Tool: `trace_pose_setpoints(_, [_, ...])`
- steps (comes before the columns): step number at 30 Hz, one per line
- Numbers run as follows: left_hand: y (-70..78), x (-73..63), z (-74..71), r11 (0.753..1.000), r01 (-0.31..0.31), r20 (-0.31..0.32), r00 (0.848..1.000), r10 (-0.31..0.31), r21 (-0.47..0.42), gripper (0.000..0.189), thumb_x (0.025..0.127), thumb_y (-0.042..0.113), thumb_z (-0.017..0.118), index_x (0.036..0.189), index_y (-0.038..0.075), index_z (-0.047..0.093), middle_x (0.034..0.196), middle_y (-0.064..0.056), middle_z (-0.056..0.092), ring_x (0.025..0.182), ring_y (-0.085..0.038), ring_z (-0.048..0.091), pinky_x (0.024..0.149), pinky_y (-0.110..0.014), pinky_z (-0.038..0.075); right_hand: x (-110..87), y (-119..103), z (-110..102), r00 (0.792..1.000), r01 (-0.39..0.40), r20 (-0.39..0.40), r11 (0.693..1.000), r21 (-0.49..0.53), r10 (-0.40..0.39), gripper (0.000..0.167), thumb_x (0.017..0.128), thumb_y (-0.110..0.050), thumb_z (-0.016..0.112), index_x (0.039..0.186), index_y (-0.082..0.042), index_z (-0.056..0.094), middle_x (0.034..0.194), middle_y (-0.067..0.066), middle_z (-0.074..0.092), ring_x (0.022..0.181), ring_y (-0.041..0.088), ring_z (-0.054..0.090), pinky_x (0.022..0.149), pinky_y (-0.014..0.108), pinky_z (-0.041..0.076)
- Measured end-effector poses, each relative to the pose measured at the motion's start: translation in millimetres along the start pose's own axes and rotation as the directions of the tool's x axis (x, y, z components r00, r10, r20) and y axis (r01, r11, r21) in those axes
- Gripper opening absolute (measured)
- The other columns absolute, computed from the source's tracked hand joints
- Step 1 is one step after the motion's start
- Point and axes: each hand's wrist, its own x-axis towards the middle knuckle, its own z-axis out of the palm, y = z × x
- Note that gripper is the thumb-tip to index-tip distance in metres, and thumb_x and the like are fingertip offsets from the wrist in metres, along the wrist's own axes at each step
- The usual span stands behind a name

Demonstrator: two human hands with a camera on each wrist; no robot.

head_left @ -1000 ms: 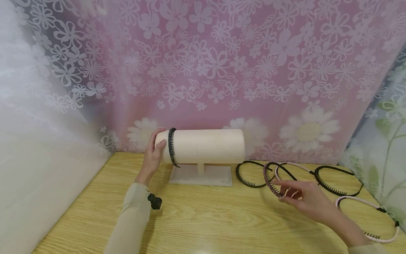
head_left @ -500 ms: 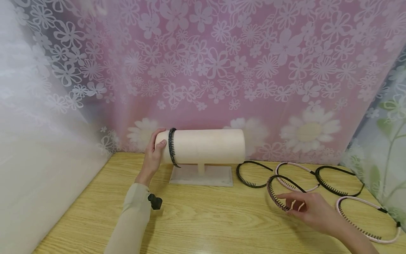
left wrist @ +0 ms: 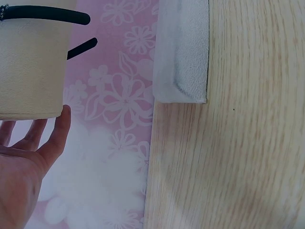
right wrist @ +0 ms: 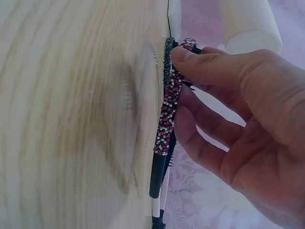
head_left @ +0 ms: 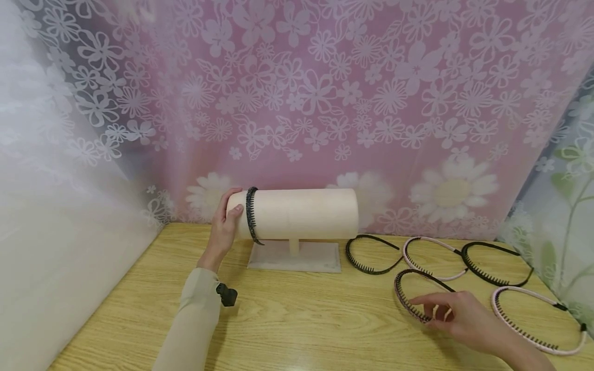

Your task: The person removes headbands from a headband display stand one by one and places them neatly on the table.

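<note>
My left hand (head_left: 224,229) grips the left end of a cream cylinder-shaped display stand (head_left: 306,214), thumb in front and fingers behind. Around the cylinder, close to that hand, sits a dark glittery toothed headband (head_left: 251,215); its two black tips show in the left wrist view. Between thumb and fingers, my right hand (head_left: 468,319) pinches a second toothed headband (right wrist: 169,109), black with red, pink and white beads, low over the table at the right. In the right wrist view its far part is hidden behind the thumb and fingers.
On the wooden table (head_left: 287,319) at the right lie several more headbands: a dark one (head_left: 366,269) by the stand's base (head_left: 320,260), a pink one (head_left: 429,239), a black one (head_left: 482,278) and another pink one (head_left: 520,330). A flowered curtain (head_left: 297,103) hangs behind.
My right hand has carried the beaded headband down and slightly right, toward the front of the table, away from the pink headband behind it. The left hand and stand have stayed put.
</note>
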Motion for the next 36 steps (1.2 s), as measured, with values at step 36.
trace_pose_setpoints(36, [2.5,-0.1,0.0,1.000,0.001,-0.002,1.000,-0.001,0.001,0.049,0.104,0.024,0.048,0.151,0.012,0.045,0.142,-0.020,0.052,0.093,-0.024,0.058,0.068,-0.031,0.055,-36.8,34,-9,0.996,0.016,0.089,1.000,0.006,-0.016,0.050,0.079,0.007,0.079,0.124,-0.014,0.074,0.083,-0.009,0.064,0.072,-0.009,0.058,0.054,0.021,0.047])
